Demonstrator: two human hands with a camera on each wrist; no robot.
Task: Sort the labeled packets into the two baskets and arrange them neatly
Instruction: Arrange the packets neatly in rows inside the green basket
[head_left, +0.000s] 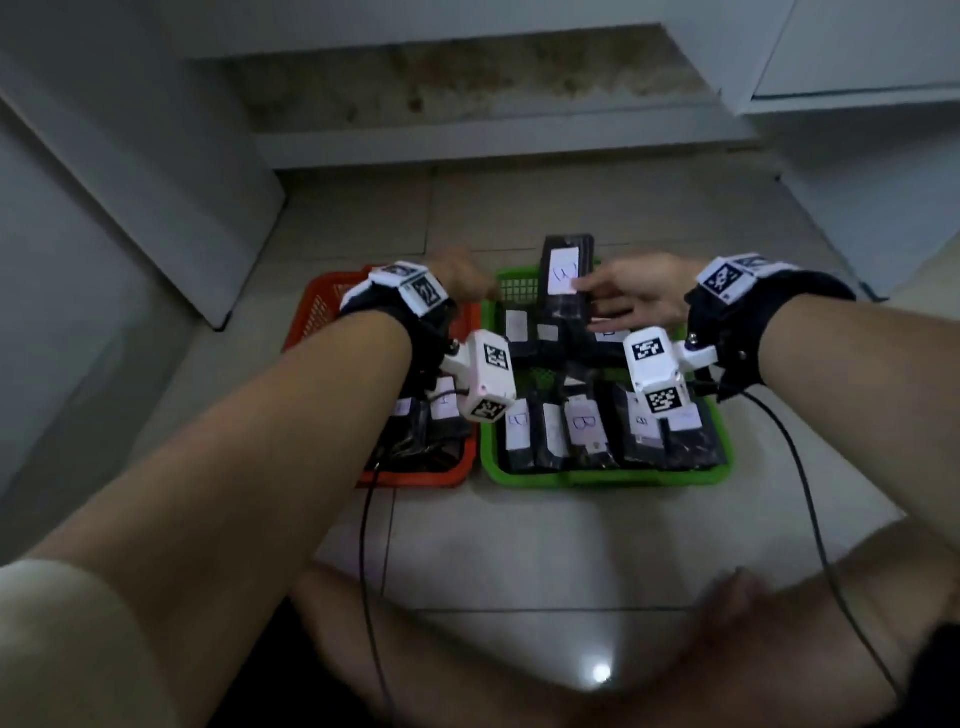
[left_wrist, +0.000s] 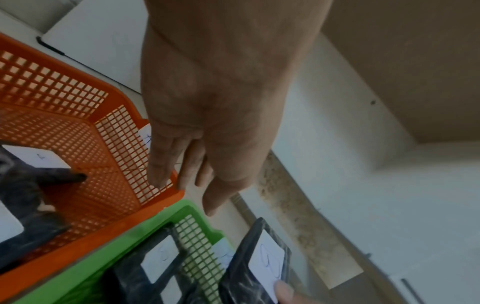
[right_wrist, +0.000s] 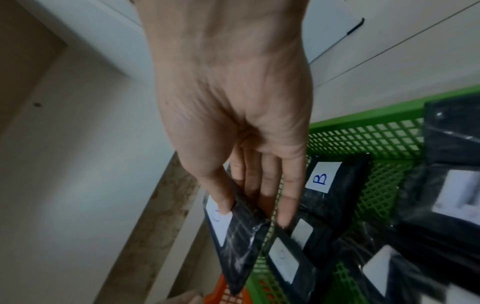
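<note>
The head view looks forward and down from above at the orange basket (head_left: 415, 475) and green basket (head_left: 597, 478) on the floor. Each wrist view looks close along its palm toward the fingers. All three share the baskets' far adjoining corner.

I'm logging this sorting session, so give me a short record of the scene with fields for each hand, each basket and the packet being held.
right hand: pinches a black packet by its edge
held packet: white label, raised over the green basket's far side
left hand: holds nothing, over the orange basket's far corner
green basket: many packets, several marked B
orange basket: a few packets
</note>
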